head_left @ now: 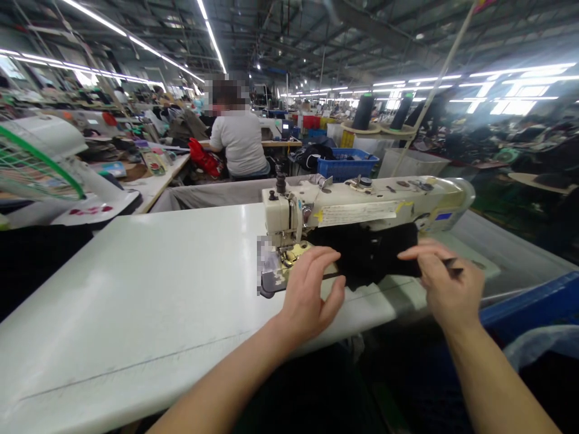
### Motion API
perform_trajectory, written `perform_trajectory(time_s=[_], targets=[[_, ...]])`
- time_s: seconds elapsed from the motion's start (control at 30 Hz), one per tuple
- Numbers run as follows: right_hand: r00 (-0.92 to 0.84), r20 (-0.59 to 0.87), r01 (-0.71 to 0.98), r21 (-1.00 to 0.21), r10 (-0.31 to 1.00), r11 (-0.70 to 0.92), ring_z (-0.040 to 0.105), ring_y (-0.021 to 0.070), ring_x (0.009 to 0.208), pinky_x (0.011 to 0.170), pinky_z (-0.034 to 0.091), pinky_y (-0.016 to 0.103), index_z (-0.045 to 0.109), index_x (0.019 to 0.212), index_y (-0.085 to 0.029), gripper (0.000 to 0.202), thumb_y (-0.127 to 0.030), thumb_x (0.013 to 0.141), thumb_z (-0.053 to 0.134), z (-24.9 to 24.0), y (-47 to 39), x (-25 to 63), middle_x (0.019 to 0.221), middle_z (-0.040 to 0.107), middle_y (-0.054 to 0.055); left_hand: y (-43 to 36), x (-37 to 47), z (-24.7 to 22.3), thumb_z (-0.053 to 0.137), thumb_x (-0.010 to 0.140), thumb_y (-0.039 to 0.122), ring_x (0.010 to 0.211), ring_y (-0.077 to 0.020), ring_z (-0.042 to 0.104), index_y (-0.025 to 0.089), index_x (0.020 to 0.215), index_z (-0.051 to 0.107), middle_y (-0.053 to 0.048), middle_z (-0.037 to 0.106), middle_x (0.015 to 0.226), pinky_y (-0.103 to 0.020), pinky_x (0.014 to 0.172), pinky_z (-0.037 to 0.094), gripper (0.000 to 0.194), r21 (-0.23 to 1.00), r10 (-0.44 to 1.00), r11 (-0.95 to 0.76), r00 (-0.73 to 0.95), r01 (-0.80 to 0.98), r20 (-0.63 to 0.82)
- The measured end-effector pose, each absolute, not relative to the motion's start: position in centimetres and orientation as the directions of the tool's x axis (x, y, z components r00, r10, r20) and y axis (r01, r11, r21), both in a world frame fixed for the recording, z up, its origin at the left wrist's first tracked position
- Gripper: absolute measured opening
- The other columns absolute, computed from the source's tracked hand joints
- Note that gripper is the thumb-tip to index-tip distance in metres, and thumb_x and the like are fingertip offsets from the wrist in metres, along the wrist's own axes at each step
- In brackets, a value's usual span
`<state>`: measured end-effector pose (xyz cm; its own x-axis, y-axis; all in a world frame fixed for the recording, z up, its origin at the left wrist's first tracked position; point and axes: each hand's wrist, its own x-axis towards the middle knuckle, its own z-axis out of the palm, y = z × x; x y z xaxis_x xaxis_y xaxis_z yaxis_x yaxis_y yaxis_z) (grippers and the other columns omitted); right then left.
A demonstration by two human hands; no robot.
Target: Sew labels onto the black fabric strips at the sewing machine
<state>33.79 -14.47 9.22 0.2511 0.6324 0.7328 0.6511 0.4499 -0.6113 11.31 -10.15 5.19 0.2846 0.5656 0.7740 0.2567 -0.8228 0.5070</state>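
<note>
A white industrial sewing machine [362, 205] stands on the pale sewing table [149, 289]. Black fabric [375, 253] lies under the machine's arm, to the right of the needle area. My left hand [314, 292] is open just in front of the needle plate, thumb and fingers apart, its fingertips by the fabric's left edge. At the fabric's right edge, my right hand [446, 280] is closed, pinching the cloth between thumb and forefinger. A small dark pointed object [455, 265] sticks out from the right hand's fingers; its kind is unclear.
A white and green fan [45, 157] stands at the left. Behind the machine are a blue crate [348, 163] and a seated person in a light shirt [239, 141]. Dark thread cones [364, 111] stand at the back right. Another blue crate [534, 307] sits at my right.
</note>
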Motion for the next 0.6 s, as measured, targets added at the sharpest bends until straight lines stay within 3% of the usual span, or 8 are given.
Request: perform_trajectory(time_s=[0.1, 0.2, 0.3, 0.4, 0.5, 0.6], targets=[[0.072, 0.645, 0.539, -0.667, 0.761, 0.514, 0.063, 0.0187, 0.072, 0.065, 0.047, 0.029, 0.071, 0.069, -0.024, 0.019, -0.031, 0.086, 0.073, 10.2, -16.7, 32.0, 0.073, 0.067, 0.002, -10.8, 9.6, 8.4, 0.067, 0.092, 0.029, 0.143, -0.0273, 0.041, 0.023, 0.146, 0.043, -0.014, 0.047, 0.151, -0.049, 0.120, 0.032, 0.059, 0.654, 0.619, -0.751, 0.440, 0.090, 0.650], [-0.141, 0.540, 0.379, -0.745, 0.830, 0.549, 0.061, 0.0162, 0.063, 0.057, 0.045, 0.027, 0.071, 0.070, -0.024, 0.018, -0.029, 0.087, 0.074, 11.2, -17.9, 30.2, 0.067, 0.066, 0.000, -9.9, 8.2, 9.7, 0.080, 0.083, 0.031, 0.145, -0.0254, 0.040, 0.029, 0.151, 0.039, -0.009, 0.045, 0.155, -0.044, 0.122, 0.029, 0.079, 0.878, 0.586, -0.467, 0.708, -0.102, 0.394], [-0.260, 0.480, 0.296, -0.787, 0.838, 0.542, 0.058, 0.0147, 0.059, 0.054, 0.044, 0.025, 0.071, 0.069, -0.023, 0.020, -0.031, 0.086, 0.075, 11.4, -18.2, 29.1, 0.062, 0.064, 0.000, -9.1, 7.2, 8.7, 0.085, 0.077, 0.035, 0.128, -0.0243, 0.057, 0.024, 0.133, 0.060, -0.008, 0.064, 0.134, -0.040, 0.114, 0.039, 0.062, 0.977, 0.441, -0.114, 0.872, -0.181, 0.213], [-0.134, 0.364, 0.380, -0.840, 0.922, 0.388, 0.056, 0.0138, 0.059, 0.053, 0.042, 0.025, 0.064, 0.064, -0.021, 0.027, -0.036, 0.085, 0.074, 10.5, -17.5, 28.5, 0.066, 0.064, 0.000, -9.3, 6.3, 6.9, 0.083, 0.077, 0.042, 0.087, -0.0158, 0.067, 0.016, 0.098, 0.072, -0.004, 0.073, 0.094, -0.029, 0.087, 0.051, 0.035, 0.978, 0.505, 0.167, 0.863, -0.126, 0.025], [0.026, 0.221, 0.448, -0.874, 0.975, 0.187, 0.046, 0.0105, 0.052, 0.048, 0.037, 0.023, 0.065, 0.079, -0.021, 0.023, -0.041, 0.080, 0.076, 9.5, -16.2, 27.8, 0.074, 0.068, 0.000, -9.7, 5.6, 6.1, 0.082, 0.078, 0.035, 0.070, -0.0092, 0.060, 0.014, 0.092, 0.071, 0.001, 0.069, 0.081, -0.022, 0.070, 0.047, 0.027, 0.985, 0.581, 0.165, 0.812, -0.047, -0.059], [-0.029, 0.171, 0.494, -0.854, 0.985, 0.163, 0.038, 0.0093, 0.049, 0.046, 0.033, 0.023, 0.072, 0.092, -0.021, 0.027, -0.042, 0.076, 0.077, 8.9, -15.0, 26.5, 0.070, 0.068, -0.002, -9.9, 5.0, 6.4, 0.077, 0.081, 0.027, 0.067, -0.0081, 0.055, 0.015, 0.089, 0.071, 0.003, 0.066, 0.076, -0.020, 0.066, 0.043, 0.016, 0.998, 0.588, -0.006, 0.807, 0.064, -0.049]])
